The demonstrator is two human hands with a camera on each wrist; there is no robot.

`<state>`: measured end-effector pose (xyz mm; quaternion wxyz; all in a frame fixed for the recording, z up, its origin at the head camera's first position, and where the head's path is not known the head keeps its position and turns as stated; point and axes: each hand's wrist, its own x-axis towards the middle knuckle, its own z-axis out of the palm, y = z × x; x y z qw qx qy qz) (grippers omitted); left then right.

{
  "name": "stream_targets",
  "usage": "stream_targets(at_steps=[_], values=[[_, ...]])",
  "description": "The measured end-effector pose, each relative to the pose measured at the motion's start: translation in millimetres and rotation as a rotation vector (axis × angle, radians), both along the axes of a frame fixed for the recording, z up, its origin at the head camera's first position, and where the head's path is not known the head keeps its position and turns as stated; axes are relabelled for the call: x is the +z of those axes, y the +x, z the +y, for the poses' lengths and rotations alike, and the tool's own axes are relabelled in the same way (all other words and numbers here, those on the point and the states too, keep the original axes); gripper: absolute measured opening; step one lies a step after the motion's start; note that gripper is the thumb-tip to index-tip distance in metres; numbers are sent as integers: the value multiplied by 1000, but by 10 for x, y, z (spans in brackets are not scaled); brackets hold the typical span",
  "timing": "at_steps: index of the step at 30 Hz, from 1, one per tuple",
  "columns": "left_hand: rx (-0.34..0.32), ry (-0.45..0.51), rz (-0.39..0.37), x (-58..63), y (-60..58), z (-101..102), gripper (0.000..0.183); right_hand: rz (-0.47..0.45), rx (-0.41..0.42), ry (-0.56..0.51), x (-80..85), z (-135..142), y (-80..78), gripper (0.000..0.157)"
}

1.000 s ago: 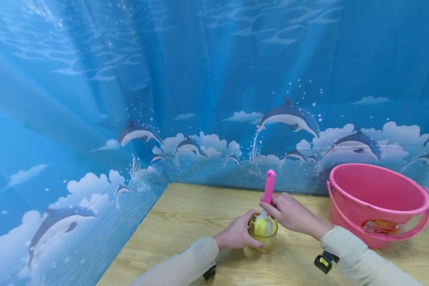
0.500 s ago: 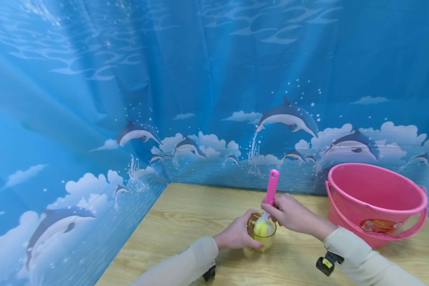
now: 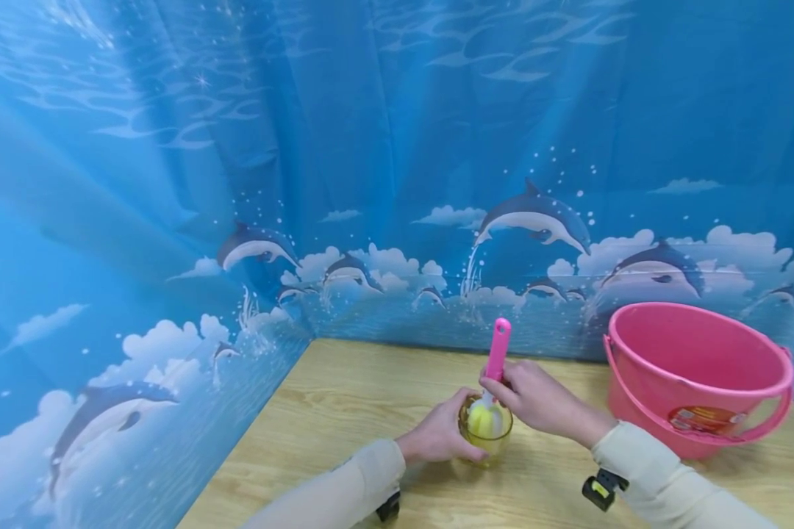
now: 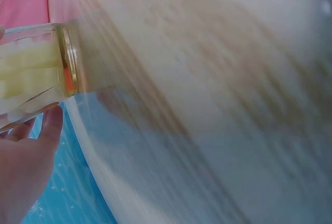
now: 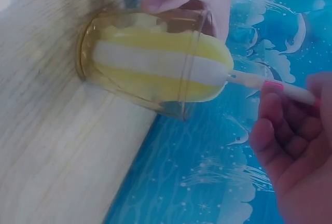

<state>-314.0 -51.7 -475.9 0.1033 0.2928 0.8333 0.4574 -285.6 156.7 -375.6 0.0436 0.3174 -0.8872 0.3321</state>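
One grip (image 3: 439,433), the left, holds the amber cup (image 3: 494,448) over the bench (image 3: 351,389), a sponge head (image 5: 220,68) mostly inside; the right grip (image 3: 545,400) pinches its pink handle (image 3: 499,349). That handle tips further left than half a second ago, suggesting scrubbing.

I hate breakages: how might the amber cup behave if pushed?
The cup may be brittle, since its see-through wall could be glass. It might slide, as that wall looks smooth. With the brush sticking up well above its rim, it could tip if unsupported.
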Motion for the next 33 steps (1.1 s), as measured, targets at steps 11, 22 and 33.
stream_targets(at_steps=[11, 22, 33], values=[[11, -15, -8, 4, -9, -13, 81, -18, 19, 41, 81, -10, 12, 27], [3, -28, 0, 2, -7, 2, 81, -71, 15, -74, 8, -25, 21, 28], [20, -46, -17, 19, 13, -5, 84, -5, -28, 55, 69, -24, 38, 27]])
